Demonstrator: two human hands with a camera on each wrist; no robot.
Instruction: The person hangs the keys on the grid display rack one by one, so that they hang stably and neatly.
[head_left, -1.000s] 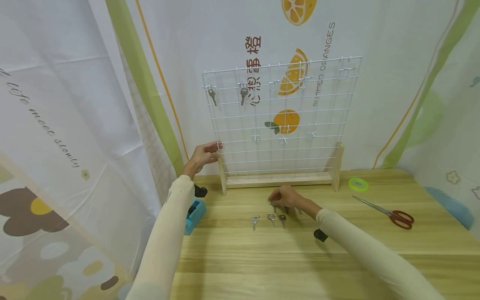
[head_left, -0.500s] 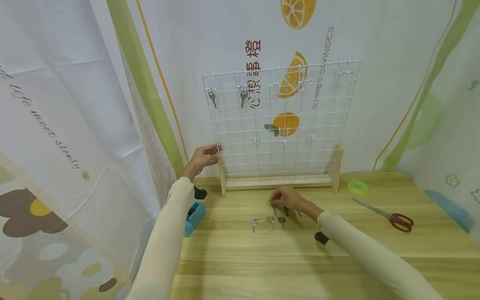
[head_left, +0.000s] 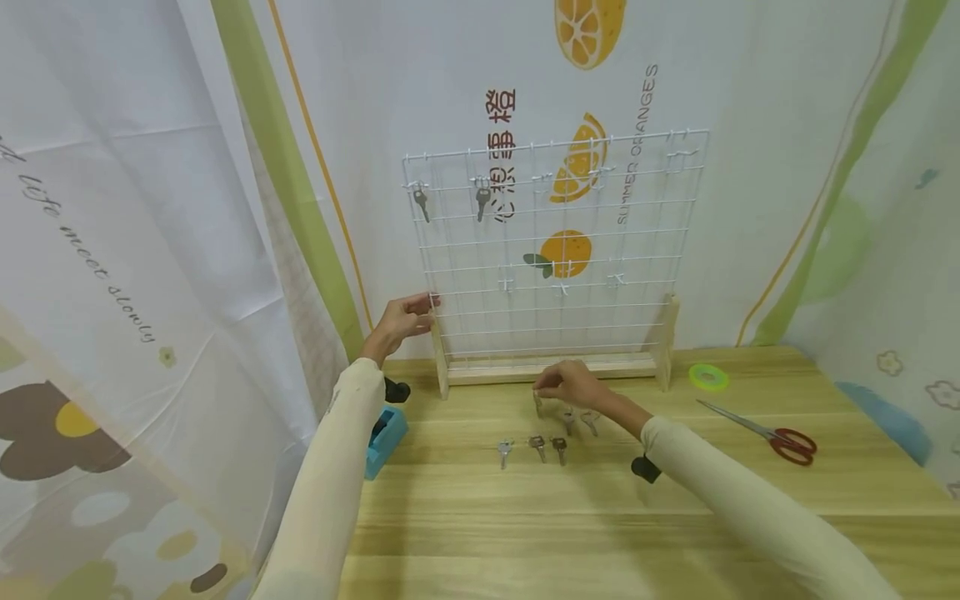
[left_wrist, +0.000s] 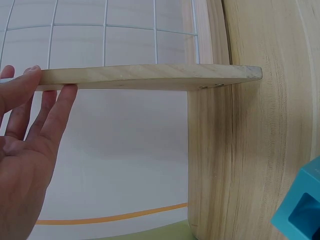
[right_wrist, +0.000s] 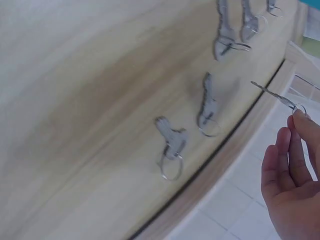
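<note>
My left hand (head_left: 405, 321) grips the left wooden upright (left_wrist: 150, 75) of a white wire grid rack, thumb on one side and fingers on the other. My right hand (head_left: 572, 383) pinches a small key (right_wrist: 275, 94) by its ring, thumb against the fingers. That key hangs above the table, close in front of the rack's wooden base bar (head_left: 630, 364). Beneath the right hand lie two keys, one (head_left: 567, 422) beside the other (head_left: 590, 423). Nearer the front lie three more keys (head_left: 537, 448) in a row. Two keys, one (head_left: 422, 202) at the far left, hang from upper hooks.
More white hooks sit on the grid, including a lower one (head_left: 617, 280). A blue tape dispenser (head_left: 386, 442) stands at the left. At the right lie a green tape roll (head_left: 708, 377) and red-handled scissors (head_left: 791, 446). A printed curtain hangs behind the rack.
My right hand has lifted one key off the table by its ring and moved slightly up toward the rack. The left hand stays on the upright.
</note>
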